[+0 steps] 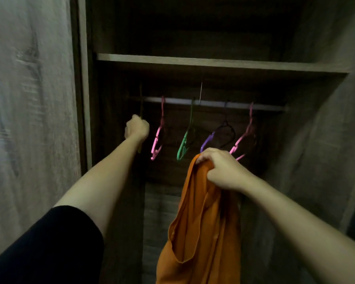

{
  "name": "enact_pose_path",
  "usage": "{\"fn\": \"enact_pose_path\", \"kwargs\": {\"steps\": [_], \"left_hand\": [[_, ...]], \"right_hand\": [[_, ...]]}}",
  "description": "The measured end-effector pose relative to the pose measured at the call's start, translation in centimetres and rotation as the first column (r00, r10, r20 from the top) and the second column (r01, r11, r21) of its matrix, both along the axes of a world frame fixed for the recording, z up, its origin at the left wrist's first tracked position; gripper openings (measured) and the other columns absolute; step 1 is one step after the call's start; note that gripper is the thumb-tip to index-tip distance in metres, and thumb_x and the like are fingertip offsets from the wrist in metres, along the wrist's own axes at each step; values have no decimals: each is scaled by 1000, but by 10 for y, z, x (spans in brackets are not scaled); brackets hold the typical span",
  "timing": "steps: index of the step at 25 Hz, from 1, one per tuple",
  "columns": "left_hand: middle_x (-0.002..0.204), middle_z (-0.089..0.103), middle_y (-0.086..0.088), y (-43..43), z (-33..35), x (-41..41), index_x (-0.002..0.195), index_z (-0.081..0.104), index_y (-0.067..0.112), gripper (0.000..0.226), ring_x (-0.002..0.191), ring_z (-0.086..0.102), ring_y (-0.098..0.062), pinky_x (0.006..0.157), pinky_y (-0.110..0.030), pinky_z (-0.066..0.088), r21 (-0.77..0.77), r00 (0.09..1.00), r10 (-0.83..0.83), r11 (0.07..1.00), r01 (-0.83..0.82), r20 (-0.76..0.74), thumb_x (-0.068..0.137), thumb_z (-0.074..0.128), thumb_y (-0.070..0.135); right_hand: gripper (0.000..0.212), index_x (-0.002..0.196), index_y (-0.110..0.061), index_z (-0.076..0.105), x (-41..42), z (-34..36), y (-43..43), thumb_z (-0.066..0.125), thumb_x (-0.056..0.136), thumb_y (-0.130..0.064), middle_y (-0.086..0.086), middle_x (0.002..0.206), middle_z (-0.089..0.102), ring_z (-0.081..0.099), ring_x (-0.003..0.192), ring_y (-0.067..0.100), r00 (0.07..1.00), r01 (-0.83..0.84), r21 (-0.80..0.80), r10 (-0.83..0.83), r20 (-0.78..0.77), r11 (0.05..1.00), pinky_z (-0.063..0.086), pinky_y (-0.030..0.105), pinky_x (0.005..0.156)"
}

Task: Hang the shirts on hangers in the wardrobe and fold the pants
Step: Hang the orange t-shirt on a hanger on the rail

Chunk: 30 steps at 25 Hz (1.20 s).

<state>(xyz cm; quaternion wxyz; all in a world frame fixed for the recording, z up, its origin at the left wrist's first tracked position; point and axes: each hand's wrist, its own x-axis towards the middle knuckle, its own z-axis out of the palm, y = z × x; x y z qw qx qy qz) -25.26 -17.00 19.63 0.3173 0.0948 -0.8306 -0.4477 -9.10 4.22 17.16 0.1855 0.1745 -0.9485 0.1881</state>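
Two grips: left hand (137, 128) clutches a thin dim-yellowish hanger (140, 99) centre-left; right hand (219, 170) bunches an orange cloth shirt (201, 222), likely ready for hanging.

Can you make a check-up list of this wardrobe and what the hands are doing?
Surface: wooden shelf above the rail.
Job's things: orange shirt held up; pink hanger, green hanger, purple hanger and second pink hanger hang on the rail; pants not seen.
Clutter: nothing seen.
Hands: left hand grips a dark hanger; right hand grips the shirt's top.
Cables: nothing seen.
Surroundings: wooden door on the left; dim light.
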Motion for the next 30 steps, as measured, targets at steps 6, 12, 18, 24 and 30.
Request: {"fn": "enact_pose_path", "kwargs": {"steps": [6, 12, 18, 24, 30], "left_hand": [[114, 59, -22, -28, -43, 89, 116, 47, 4, 34, 103, 56, -43, 88, -47, 46, -244, 993, 118, 964, -111, 14, 95, 34, 28], [93, 63, -25, -63, -133, 191, 99, 44, 8, 24, 88, 59, -47, 73, -45, 44, -416, 995, 96, 906, -72, 37, 97, 35, 30], [69, 62, -26, -158, -171, 250, 85, 44, 16, 26, 72, 59, -48, 55, -38, 35, -551, 994, 65, 827, -106, -93, 97, 39, 39], [46, 44, -12, -202, -192, 274, 78, 34, 20, 25, 48, 55, -38, 45, -28, 36, -627, 973, -158, 779, 16, -171, 91, 34, 42], [44, 47, -7, -166, -177, 261, 80, 37, 22, 34, 40, 54, -28, 37, -26, 34, -756, 931, -276, 654, -2, -240, 98, 25, 48]], "right_hand": [[48, 111, -11, 66, 15, -13, -27, 50, 69, 6, 6, 122, 58, 52, 117, 19, 998, -59, 6, 59, 0, 998, 36, 17, 94], [48, 115, -10, 64, 6, -41, -36, 48, 73, 7, 7, 124, 55, 52, 118, 23, 993, -19, 8, 18, 114, 1000, 38, 18, 89], [50, 124, -5, 57, -7, -78, -53, 51, 76, 5, 14, 132, 48, 44, 127, 28, 979, 100, -75, -84, 187, 992, 33, 28, 106], [50, 127, -5, 53, -7, -67, -68, 59, 78, -2, 18, 135, 44, 42, 126, 36, 983, 101, -59, -90, 158, 993, 32, 35, 108], [58, 132, -14, 47, 13, -52, -88, 53, 77, 1, 7, 138, 42, 34, 124, 33, 997, -37, 140, 27, 70, 989, 35, 41, 104]]}}
